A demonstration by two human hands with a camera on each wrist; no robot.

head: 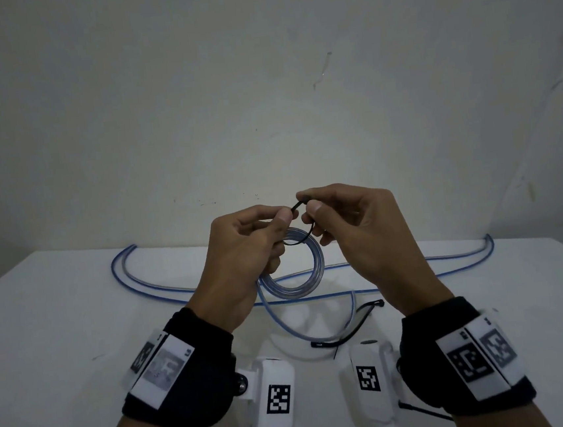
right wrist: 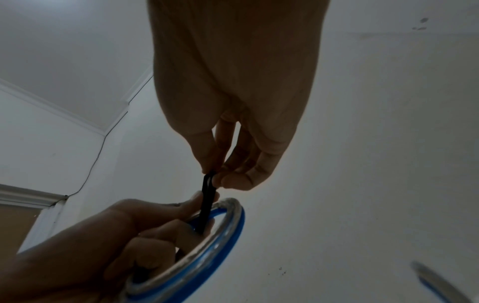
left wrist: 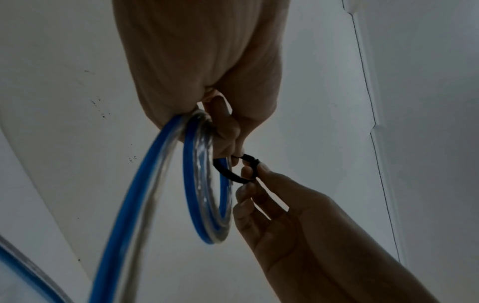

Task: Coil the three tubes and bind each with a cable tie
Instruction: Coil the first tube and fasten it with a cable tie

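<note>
A clear tube with a blue stripe is wound into a coil [head: 299,273] and held above the white table [head: 41,305]. My left hand [head: 258,236] grips the coil [left wrist: 207,184] at its top, and its thumb and forefinger also hold one end of a black cable tie [head: 298,208]. The tie [left wrist: 234,172] loops round the coil's strands. My right hand [head: 335,215] pinches the tie's [right wrist: 208,196] other end just above the coil [right wrist: 220,235]. The coil's loose tail [head: 283,323] hangs to the table.
Two more blue-striped tubes [head: 134,272] lie uncoiled across the back of the table, reaching to the right [head: 483,255]. Two spare black cable ties [head: 356,326] lie near the front. A bare wall stands right behind the table.
</note>
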